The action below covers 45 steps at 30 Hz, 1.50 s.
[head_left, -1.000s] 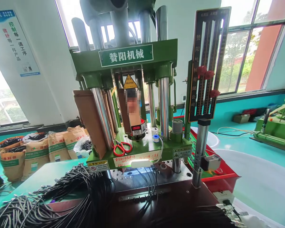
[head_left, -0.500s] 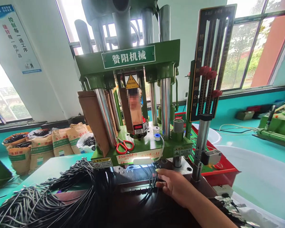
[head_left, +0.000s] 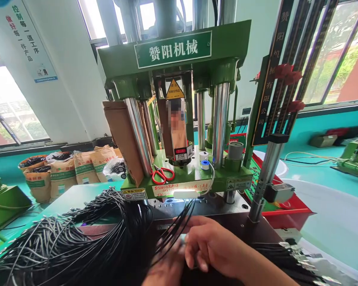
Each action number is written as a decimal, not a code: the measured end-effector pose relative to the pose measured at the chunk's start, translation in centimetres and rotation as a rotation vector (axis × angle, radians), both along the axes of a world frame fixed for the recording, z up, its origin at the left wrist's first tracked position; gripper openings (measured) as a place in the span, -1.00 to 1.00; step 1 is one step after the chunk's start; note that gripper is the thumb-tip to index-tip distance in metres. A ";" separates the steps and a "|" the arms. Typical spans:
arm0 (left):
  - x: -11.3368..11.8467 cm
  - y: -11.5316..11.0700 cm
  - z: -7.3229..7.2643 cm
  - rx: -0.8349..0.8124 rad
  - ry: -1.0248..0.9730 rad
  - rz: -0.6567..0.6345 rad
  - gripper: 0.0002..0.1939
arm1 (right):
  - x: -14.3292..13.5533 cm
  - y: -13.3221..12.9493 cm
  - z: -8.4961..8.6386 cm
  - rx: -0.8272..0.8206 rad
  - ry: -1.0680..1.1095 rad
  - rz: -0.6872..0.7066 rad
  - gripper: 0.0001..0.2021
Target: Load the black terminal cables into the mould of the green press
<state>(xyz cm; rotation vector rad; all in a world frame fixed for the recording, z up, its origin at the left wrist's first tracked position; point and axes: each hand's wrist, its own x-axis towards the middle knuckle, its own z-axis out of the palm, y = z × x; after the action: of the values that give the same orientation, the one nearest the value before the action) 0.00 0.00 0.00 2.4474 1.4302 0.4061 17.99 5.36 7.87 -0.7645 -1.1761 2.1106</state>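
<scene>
Big green press (head_left: 173,79) is filling most of my view, red scissors (head_left: 162,174) sitting on its base. Black cables (head_left: 77,246) are piling up on the left. My right hand (head_left: 214,246) is curling around a few strands by the mold, and the left hand (head_left: 167,270) is peeking in underneath; can't tell its grip.
</scene>
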 end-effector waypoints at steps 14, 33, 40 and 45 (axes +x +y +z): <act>-3.1 -0.4 4.7 -0.272 -0.012 0.281 -0.53 | 6.1 -0.2 -3.8 1.008 -1.039 0.127 -0.32; -2.1 0.4 5.1 -0.288 -0.282 0.267 -0.70 | 1.6 2.2 -2.7 1.006 -0.780 0.243 -0.67; -2.2 0.4 5.0 -0.295 -0.274 0.266 -0.71 | 1.2 2.1 -2.8 1.144 -0.808 0.240 -0.82; -2.5 0.3 4.9 -0.296 -0.259 0.287 -0.79 | 1.1 2.2 -3.2 1.196 -0.838 0.226 -0.81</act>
<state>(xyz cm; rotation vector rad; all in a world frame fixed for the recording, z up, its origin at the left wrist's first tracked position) -2.54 0.34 4.90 1.8905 1.5987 0.5092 19.08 7.59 4.67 -0.8966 -2.6318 0.7770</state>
